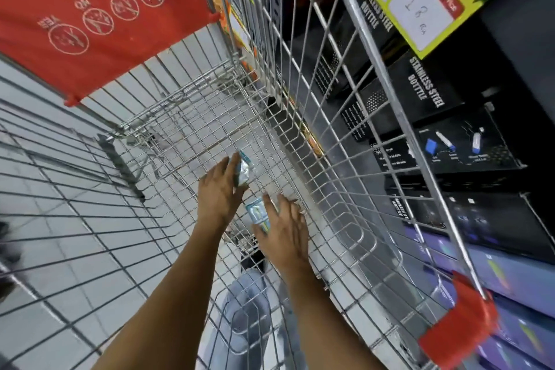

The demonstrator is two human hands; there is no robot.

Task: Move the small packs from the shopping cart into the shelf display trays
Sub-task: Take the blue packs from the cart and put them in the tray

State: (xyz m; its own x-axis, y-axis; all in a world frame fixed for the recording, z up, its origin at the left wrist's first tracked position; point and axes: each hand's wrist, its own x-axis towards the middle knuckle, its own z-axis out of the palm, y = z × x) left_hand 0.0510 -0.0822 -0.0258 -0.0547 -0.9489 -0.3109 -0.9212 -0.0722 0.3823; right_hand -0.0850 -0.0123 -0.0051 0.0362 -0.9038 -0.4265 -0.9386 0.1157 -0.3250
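Note:
Both my arms reach down into the wire shopping cart (324, 165). My left hand (220, 189) is closed around a small teal and white pack (244, 170), held edge-up near the cart floor. My right hand (285, 227) grips a second small teal pack (257, 213) between thumb and fingers, just below and right of the first. The rest of the cart floor around the hands shows only bare wire. No shelf display tray is recognisable in this view.
The cart's red child-seat flap (99, 18) stands at the far end. Past the right cart wall, a shelf holds black boxes marked stainless steel bottle (426, 90) and a yellow-green price sign (420, 6). A red corner bumper (462, 324) caps the near right rim. Pale floor tiles lie on the left.

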